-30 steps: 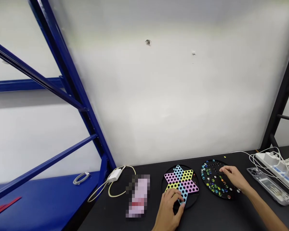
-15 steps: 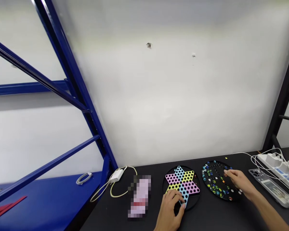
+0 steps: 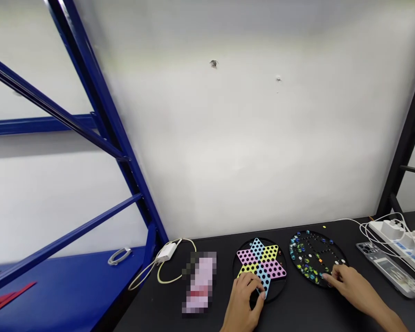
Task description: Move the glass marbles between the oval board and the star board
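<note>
A Chinese checkers board [image 3: 270, 266] with a coloured six-pointed star full of round holes lies on the black table. My left hand [image 3: 244, 299] rests over its near edge. Thumb and forefinger are bent close together at the tip of the near blue point; whatever lies between them is hidden. To the right sits a round black tray [image 3: 311, 246] holding many glass marbles [image 3: 309, 273] in blue, green, yellow and white. My right hand [image 3: 349, 286] reaches over the tray's near right rim with curled fingers, covering some marbles. I cannot make out what its fingertips grip.
Right of the tray lie a phone-like device [image 3: 390, 267] and a white power strip [image 3: 401, 242] with tangled cables. A blurred pinkish item [image 3: 202, 281] and a white adapter [image 3: 168, 252] with a cord are on the left. Blue shelf frame [image 3: 124, 152] stands beyond.
My right hand has moved from the right side of the marble tray toward its near edge, uncovering marbles on the right. The left hand stays on the board.
</note>
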Demonstrator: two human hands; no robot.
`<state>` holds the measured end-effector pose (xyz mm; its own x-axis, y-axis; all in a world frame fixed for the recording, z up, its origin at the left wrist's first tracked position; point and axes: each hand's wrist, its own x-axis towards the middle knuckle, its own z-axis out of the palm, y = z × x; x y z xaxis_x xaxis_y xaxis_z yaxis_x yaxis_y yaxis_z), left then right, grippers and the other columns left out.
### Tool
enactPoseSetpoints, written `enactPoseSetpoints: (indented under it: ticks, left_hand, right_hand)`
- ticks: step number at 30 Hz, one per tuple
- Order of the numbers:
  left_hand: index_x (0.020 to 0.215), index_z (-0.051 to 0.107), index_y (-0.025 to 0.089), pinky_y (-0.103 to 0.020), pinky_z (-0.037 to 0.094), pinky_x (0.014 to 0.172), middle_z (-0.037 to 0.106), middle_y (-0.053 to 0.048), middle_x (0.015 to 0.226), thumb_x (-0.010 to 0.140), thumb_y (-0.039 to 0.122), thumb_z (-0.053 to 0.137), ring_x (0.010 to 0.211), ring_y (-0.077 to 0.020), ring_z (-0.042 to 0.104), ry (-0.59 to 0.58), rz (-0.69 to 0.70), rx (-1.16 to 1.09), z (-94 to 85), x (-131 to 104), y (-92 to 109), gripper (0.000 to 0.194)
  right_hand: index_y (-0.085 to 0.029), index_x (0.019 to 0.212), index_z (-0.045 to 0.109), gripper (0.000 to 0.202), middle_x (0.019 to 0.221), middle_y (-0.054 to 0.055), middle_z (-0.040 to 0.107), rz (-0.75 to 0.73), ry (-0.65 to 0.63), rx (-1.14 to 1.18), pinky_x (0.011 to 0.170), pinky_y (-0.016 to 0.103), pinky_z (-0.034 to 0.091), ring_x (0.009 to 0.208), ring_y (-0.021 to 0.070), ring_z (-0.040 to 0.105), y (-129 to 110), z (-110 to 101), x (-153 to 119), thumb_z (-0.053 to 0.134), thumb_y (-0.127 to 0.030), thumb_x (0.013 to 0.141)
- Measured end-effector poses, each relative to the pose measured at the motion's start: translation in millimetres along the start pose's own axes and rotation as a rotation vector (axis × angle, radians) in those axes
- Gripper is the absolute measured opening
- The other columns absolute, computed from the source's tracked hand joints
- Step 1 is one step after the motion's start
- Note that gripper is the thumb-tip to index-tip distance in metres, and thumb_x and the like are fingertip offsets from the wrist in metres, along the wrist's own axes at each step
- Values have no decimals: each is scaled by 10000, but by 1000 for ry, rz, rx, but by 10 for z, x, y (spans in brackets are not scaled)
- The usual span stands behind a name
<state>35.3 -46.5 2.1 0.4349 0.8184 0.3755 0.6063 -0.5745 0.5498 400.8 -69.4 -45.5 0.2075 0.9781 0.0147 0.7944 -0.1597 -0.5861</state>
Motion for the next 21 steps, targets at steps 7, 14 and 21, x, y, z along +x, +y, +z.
enactPoseSetpoints:
  ticks: [7,14,21]
  left_hand:
    - [872,651,254,-380,531,889,710,-40,983,910,199,589,975,-229,662,25,19,-6,-10,-17,-5,91]
    - [865,648,256,-359,529,877,712,-34,969,914,214,593,964,-227,674,39,28,19,14,-26,-33,85]
    - [870,636,257,-357,524,890,707,-28,960,917,210,597,969,-224,672,53,30,26,36,-38,-70,76]
  right_hand:
    - [-263,618,477,349,636,39,608,-13,17,-60,606,330,332,630,241,573,-60,83,-51,567,-516,841]
    - [-240,715,509,360,602,-57,404,160,-195,1114,400,229,185,435,82,269,-640,-151,160,510,-585,817]
    - [-272,631,333,516,529,-94,284,20,-9,984,372,221,180,406,80,218,-1310,496,646,440,-736,830]
